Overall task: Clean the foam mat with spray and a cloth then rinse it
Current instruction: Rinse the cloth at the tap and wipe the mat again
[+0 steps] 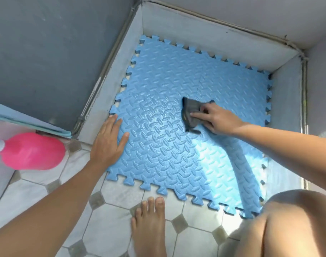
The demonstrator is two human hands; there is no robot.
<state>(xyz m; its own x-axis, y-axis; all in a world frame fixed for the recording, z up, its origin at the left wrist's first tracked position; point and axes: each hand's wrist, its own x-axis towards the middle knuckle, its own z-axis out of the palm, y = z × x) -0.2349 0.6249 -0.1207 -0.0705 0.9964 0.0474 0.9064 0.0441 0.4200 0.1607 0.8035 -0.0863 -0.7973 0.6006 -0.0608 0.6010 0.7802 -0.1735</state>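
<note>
The pale blue foam mat, square with jigsaw-toothed edges and a raised leaf pattern, is lying flat in a corner, its far edges sitting against a low grey-white skirting and its near edge resting on white floor tiles with small grey insets. A dark grey crumpled cloth is lying on the mat's middle. The right hand is pressing it down with extended fingers, not curled round it. The left hand is lying flat, fingers spread, on the mat's left edge. A pink plastic spray bottle is showing blurred at far left. A bare foot is standing on the tiles just beside the near edge.
</note>
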